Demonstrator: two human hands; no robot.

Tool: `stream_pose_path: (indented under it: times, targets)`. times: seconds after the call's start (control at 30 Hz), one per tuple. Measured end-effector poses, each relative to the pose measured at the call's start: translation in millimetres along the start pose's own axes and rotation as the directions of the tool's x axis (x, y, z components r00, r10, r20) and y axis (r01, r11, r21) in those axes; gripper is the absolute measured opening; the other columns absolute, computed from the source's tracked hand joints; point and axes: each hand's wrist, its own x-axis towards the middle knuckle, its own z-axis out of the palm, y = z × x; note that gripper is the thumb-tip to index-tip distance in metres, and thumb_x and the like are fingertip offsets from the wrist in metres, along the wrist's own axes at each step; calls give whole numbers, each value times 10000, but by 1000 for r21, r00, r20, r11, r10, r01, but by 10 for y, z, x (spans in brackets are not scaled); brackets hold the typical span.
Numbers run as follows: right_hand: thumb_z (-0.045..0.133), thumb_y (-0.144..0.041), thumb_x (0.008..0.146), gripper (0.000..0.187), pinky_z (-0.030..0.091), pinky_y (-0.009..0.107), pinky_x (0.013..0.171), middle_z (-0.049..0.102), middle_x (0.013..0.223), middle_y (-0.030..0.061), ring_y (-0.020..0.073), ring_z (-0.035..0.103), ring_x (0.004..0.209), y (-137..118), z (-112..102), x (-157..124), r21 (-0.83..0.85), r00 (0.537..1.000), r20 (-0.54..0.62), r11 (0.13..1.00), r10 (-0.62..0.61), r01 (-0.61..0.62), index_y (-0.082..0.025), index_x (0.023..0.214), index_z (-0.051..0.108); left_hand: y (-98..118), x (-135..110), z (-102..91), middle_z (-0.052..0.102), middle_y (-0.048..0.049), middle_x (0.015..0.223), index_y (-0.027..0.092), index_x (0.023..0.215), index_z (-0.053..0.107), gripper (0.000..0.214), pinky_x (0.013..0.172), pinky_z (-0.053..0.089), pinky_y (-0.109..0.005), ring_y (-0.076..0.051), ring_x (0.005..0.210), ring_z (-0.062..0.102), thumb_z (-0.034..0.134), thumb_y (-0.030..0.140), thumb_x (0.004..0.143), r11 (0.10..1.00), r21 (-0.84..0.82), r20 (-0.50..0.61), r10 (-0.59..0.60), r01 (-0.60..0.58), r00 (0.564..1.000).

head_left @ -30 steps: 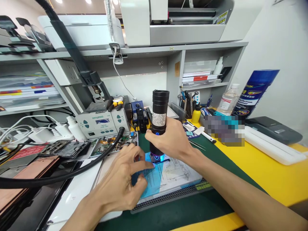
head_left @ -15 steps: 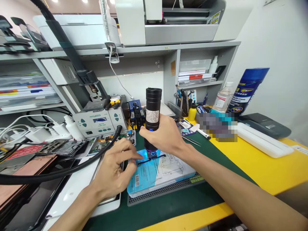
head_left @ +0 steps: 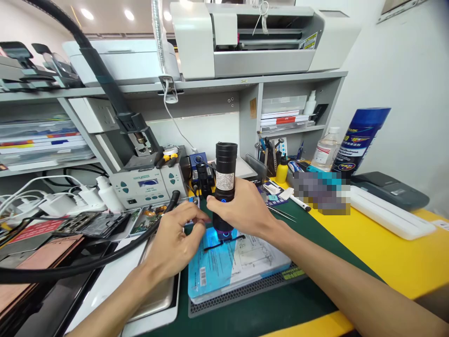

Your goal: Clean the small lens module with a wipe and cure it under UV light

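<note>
My right hand is wrapped around an upright black flashlight with a white label and lit blue rings. Its lower end is over a blue-and-white printed packet, throwing a bluish glow on it. A thin black strip lies across the packet under the flashlight. My left hand is just left of the flashlight, above the packet's left edge, its fingers curled and its thumb and index tips close together. Whether anything is between those tips cannot be made out.
The packet lies on a grey perforated pad over a green mat. Phones and a thick black hose crowd the left. Tweezers, a yellow bottle and a spray can stand or lie right. A shelf spans the back.
My left hand has lifted off the strip, its thumb and index tips drawing closer together. The right hand still holds the flashlight over the packet. The whole view has shifted slightly down.
</note>
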Motion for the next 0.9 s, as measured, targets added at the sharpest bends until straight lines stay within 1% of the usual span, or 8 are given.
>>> stream_pose_path:
  times: [0.13, 0.27, 0.4, 0.47, 0.53, 0.67, 0.8, 0.9]
  targets:
    - [629, -367, 779, 230, 310, 234, 450, 523, 587, -62, 104, 414, 529, 24, -14, 3, -11, 1000, 16, 1000, 24, -24, -211, 671, 499, -32, -66, 39, 614, -7, 890, 207, 881, 636, 140, 769, 429, -338, -182, 865, 553, 504, 163, 862, 1000, 11, 2, -9, 9, 1000]
    - [639, -343, 770, 245, 303, 225, 435, 491, 570, -69, 98, 396, 518, 21, -22, 3, -20, 999, 26, 999, 28, -27, -213, 657, 465, -47, -122, 51, 598, -22, 991, 241, 999, 642, 177, 833, 460, -357, -201, 964, 562, 503, 221, 890, 999, 9, 34, -51, 51, 998]
    - [640, -324, 778, 247, 309, 220, 439, 487, 577, -68, 97, 400, 525, 12, -18, 8, -26, 1000, 9, 1000, 10, -10, -212, 650, 462, -52, -127, 44, 585, -50, 1018, 255, 1078, 622, 223, 876, 483, -413, -254, 1020, 567, 523, 289, 881, 990, 46, 105, -141, 137, 984]
    - [639, -325, 785, 248, 311, 224, 443, 487, 582, -61, 100, 407, 531, 10, -10, 9, -20, 1000, 13, 1000, 17, -17, -210, 652, 464, -52, -131, 34, 574, -56, 1002, 256, 1125, 591, 269, 922, 468, -452, -273, 1041, 555, 534, 304, 866, 985, 78, 149, -165, 155, 975]
    - [644, -334, 784, 258, 303, 229, 440, 481, 574, -56, 102, 401, 525, 10, 0, 9, -19, 999, 28, 999, 31, -31, -210, 652, 459, -54, -141, 25, 568, -47, 1016, 263, 1151, 568, 297, 956, 450, -459, -265, 1056, 538, 535, 295, 857, 986, 97, 171, -153, 138, 973]
    - [647, -352, 789, 274, 298, 236, 447, 472, 565, -57, 101, 391, 518, 12, 7, 11, -35, 999, 35, 999, 31, -29, -210, 656, 454, -68, -167, 24, 569, -20, 1080, 263, 1122, 575, 288, 971, 447, -410, -220, 1068, 532, 533, 238, 839, 991, 100, 189, -106, 88, 976]
    - [644, -335, 791, 239, 339, 228, 473, 507, 605, -60, 101, 424, 549, 0, -12, 22, -33, 999, 24, 999, 26, -26, -208, 677, 477, -79, -179, 19, 586, -20, 1031, 248, 1058, 609, 250, 935, 460, -397, -208, 1036, 547, 524, 198, 828, 995, 82, 215, -76, 59, 974]
    - [639, -315, 795, 260, 352, 221, 478, 498, 600, -63, 99, 439, 554, -8, -29, 32, -22, 999, 8, 999, 31, -31, -207, 657, 446, -82, -182, -8, 613, -40, 1021, 225, 1000, 635, 226, 933, 456, -416, -225, 1038, 545, 515, 167, 818, 996, 92, 226, -17, -4, 974]
